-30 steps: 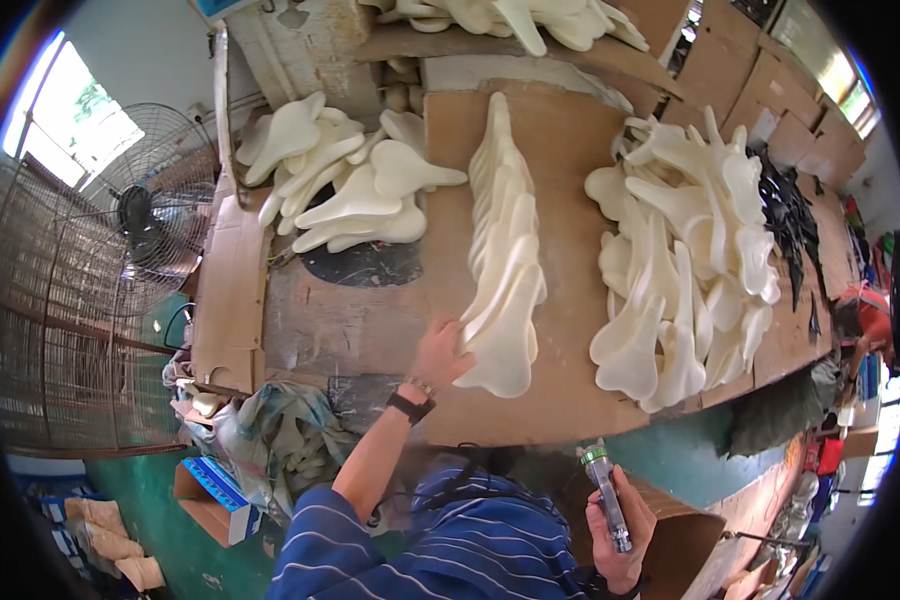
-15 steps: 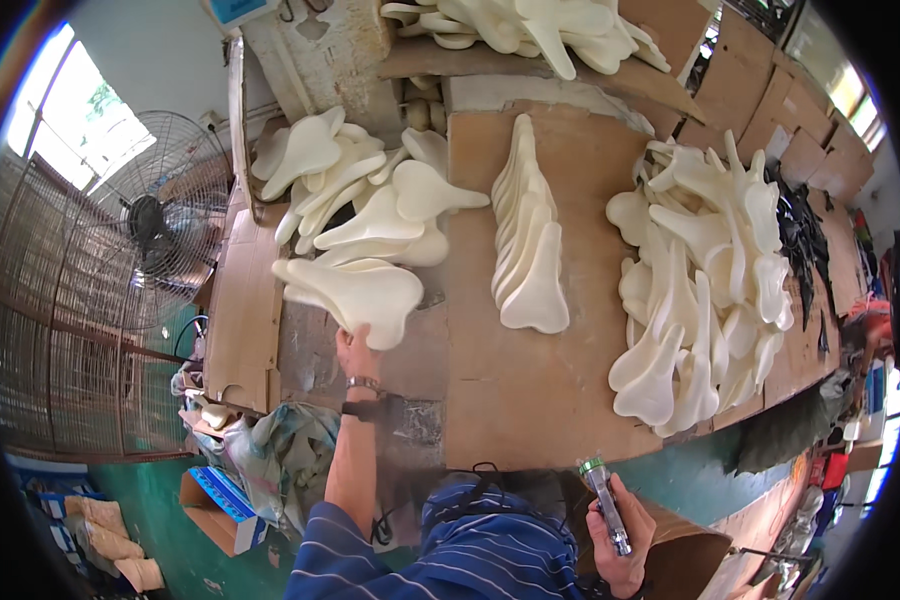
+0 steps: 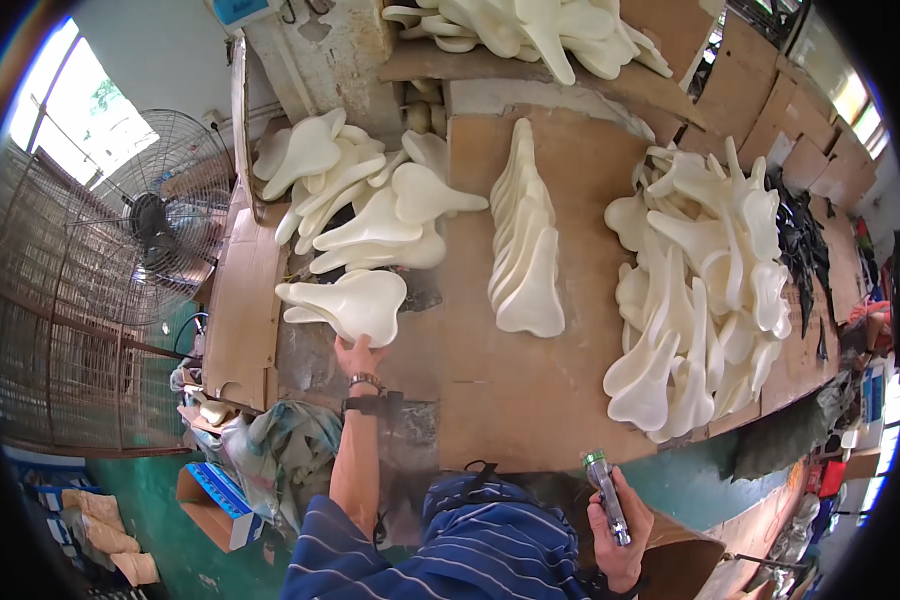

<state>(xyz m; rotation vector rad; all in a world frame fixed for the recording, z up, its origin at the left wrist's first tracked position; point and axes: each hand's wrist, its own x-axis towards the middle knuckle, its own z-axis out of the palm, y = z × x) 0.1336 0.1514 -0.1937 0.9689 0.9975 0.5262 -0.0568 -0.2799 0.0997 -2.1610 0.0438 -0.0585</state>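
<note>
My left hand [image 3: 361, 356] grips the wide rear edge of a cream bicycle saddle pad [image 3: 355, 300] on the left of the table. Its narrow nose points left, over at least one more pad beneath; the fingertips are partly hidden. Low on the right, my right hand [image 3: 622, 530] is closed around a silver flashlight [image 3: 608, 498] with a green ring at its head. I cannot tell whether it is lit. Between the hands, farther off, lies an overlapping row of saddle pads [image 3: 530, 290], noses away from me.
Loose saddle pads [image 3: 415, 190] lie at the far left, and a large heap of pads [image 3: 710, 260] covers the table's right side. More pads [image 3: 560, 35] sit on a back shelf. Cardboard [image 3: 540, 420] covers the tabletop. A wire-caged fan [image 3: 152, 225] stands left.
The gripped saddle pad has shifted slightly left and down, apart from the pads behind it. The flashlight remains in my right hand, nearly unmoved.
</note>
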